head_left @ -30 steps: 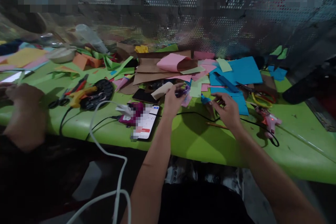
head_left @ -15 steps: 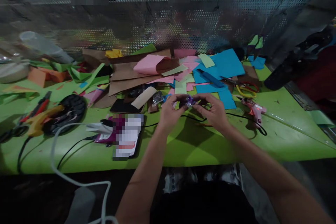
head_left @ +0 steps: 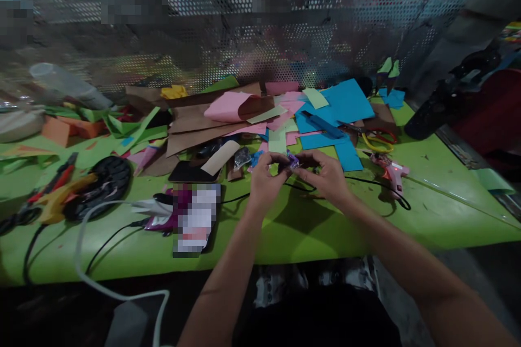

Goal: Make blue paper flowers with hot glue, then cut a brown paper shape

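Between my two hands is a small, shiny purple piece (head_left: 293,161), perhaps wrapped in clear film; its exact kind is too small to make out. My left hand (head_left: 266,176) pinches it from one side with thumb and fingers. From the other side my right hand (head_left: 323,173) grips it the same way, fingertips nearly meeting. Both hands hover over the green table (head_left: 260,238). Just beyond them lie a light green paper strip (head_left: 277,140), blue paper (head_left: 350,154) and a small clear plastic packet (head_left: 242,158).
A pink glue gun (head_left: 393,173) with a lit red light and a glue stick lies at right. Scissors (head_left: 378,141) rest behind it. At left are a phone (head_left: 199,219), a white cable (head_left: 81,244), a yellow-handled tool (head_left: 57,198) and a black round tray (head_left: 109,184).
My hands stay together on the purple piece, with a slight shift of the fingers. The whole view has tilted a little; the things on the table lie as before.
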